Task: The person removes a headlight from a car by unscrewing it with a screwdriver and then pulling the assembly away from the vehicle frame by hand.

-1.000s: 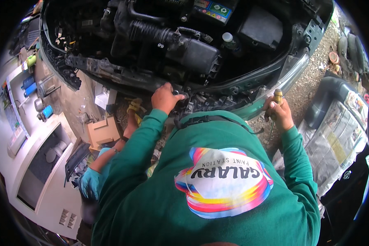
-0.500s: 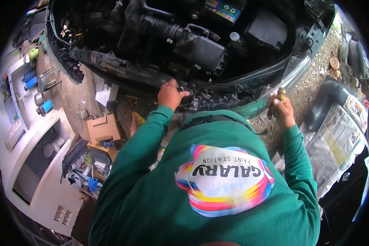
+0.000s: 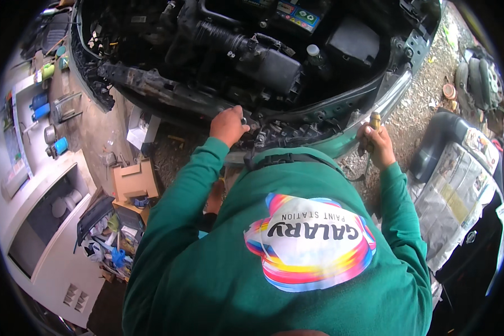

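Note:
My left hand (image 3: 228,127) rests at the front crossmember (image 3: 179,95) of a car's open engine bay, its fingers curled. Something small and dark shows by the fingertips, but I cannot make out what it is. In my right hand (image 3: 378,147) is a screwdriver (image 3: 376,120), its yellowish handle pointing up out of the fist and a thin shaft showing below. That hand is held beside the green front bumper edge (image 3: 341,144), apart from the engine bay. Before me lie a black air filter box (image 3: 271,73) and a ribbed intake hose (image 3: 224,38).
A battery (image 3: 298,15) and a white-capped bottle (image 3: 313,50) sit inside the bay. On my left are a cardboard box (image 3: 135,180), a bin of clutter (image 3: 115,241) and a white cabinet (image 3: 67,269). Newspaper (image 3: 451,190) and a dark plastic part (image 3: 438,143) lie right.
The view has shifted slightly, so the car and surroundings sit a little further left. My left hand's thumb, stretched out before, is now drawn in. The screwdriver stays in my right hand.

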Tool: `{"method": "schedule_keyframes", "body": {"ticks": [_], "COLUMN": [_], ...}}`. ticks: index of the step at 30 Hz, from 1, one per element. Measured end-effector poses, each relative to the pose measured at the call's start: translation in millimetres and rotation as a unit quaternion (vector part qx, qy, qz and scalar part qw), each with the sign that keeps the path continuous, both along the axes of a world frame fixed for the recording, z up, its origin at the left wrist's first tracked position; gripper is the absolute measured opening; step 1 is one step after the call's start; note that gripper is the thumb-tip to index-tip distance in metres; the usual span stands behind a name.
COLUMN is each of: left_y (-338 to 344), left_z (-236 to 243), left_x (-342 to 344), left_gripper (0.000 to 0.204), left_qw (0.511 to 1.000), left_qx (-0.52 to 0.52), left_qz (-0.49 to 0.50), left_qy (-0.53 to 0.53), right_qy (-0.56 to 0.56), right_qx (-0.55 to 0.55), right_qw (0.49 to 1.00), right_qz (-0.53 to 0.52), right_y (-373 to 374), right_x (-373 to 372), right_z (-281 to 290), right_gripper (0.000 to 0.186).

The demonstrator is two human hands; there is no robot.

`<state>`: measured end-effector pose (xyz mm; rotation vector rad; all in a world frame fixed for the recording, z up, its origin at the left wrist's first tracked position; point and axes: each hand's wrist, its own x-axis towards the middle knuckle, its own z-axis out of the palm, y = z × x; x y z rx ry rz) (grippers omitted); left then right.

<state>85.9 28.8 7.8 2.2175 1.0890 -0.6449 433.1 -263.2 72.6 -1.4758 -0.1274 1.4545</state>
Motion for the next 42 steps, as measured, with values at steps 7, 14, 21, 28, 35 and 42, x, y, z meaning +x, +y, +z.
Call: {"method": "schedule_keyframes", "body": {"ticks": [7,14,21,28,35,42], "left_y": [-4.5,-15.0,-29.7,-62.9,-103.6,-113.2], "left_z": [-10.3,3.5,12.7,35.5,49.1,67.4], "left_x": [-2.4,-20.7,-58.1,-121.0,-153.8,-159.3], "left_gripper": [0.045,0.039,0.031,0.032,0.031,0.032], "left_qw": [0.997,0.995,0.992,0.986,0.976,0.972], "left_qx": [0.003,-0.001,-0.006,0.004,0.011,0.021], "left_qz": [-0.072,-0.026,0.058,0.102,0.15,0.178], "left_qy": [-0.033,-0.093,-0.113,-0.128,-0.157,-0.151], "right_qy": [-0.014,-0.026,-0.036,-0.049,-0.072,-0.145], "right_qx": [0.006,0.009,0.038,0.073,0.103,0.156], "right_qw": [1.0,1.0,0.998,0.995,0.989,0.974], "right_qz": [0.004,-0.013,-0.03,-0.046,-0.079,-0.073], "right_y": [-6.4,-9.7,-5.4,-11.9,-35.0,-41.4], "right_x": [0.4,-2.3,-9.1,-13.6,-41.3,-50.2], "right_z": [-4.0,-11.9,-5.1,-19.1,3.7,49.2], "right_gripper": [0.04,0.041,0.042,0.044,0.04,0.043]}}
